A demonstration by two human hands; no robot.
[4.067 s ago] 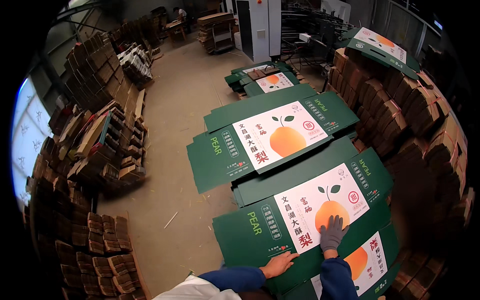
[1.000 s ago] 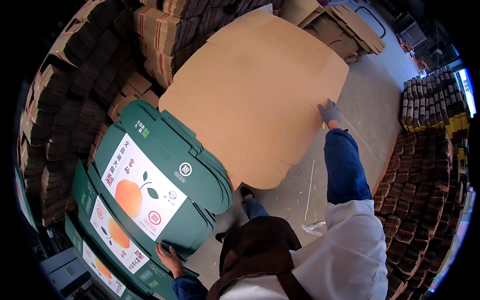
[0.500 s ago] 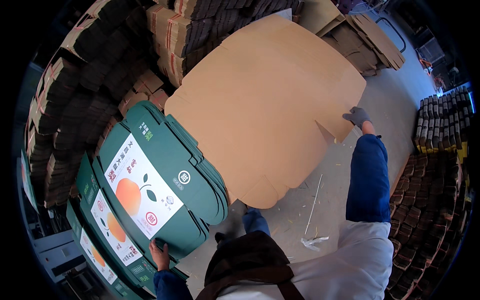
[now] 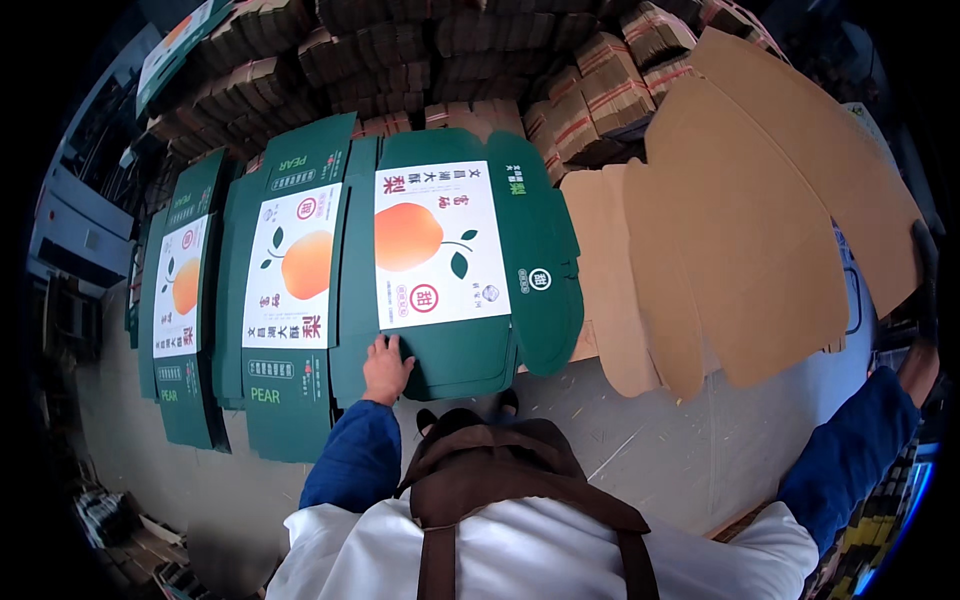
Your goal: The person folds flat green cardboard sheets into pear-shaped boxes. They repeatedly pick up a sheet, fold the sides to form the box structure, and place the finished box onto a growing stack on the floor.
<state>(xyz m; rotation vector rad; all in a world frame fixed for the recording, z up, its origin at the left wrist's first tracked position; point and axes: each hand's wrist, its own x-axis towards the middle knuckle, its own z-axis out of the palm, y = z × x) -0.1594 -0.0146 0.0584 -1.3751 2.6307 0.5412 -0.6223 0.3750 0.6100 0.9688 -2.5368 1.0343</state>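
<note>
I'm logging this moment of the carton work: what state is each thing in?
Left hand: bare, flat on the nearest green carton.
Nearest green carton: flat, printed side up.
Right hand: gloved, gripping the brown sheet's edge.
Brown sheet: lifted, plain side showing.
Other green cartons: flat, overlapping in a row.

Glossy printed green carton point(image 4: 450, 260), matt raw brown cardboard sheet point(image 4: 760, 220), rough concrete floor point(image 4: 640, 440).

Bundled brown cardboard stacks point(image 4: 600, 90) along back wall, two more green printed flats point(image 4: 290, 290) at left.
</note>
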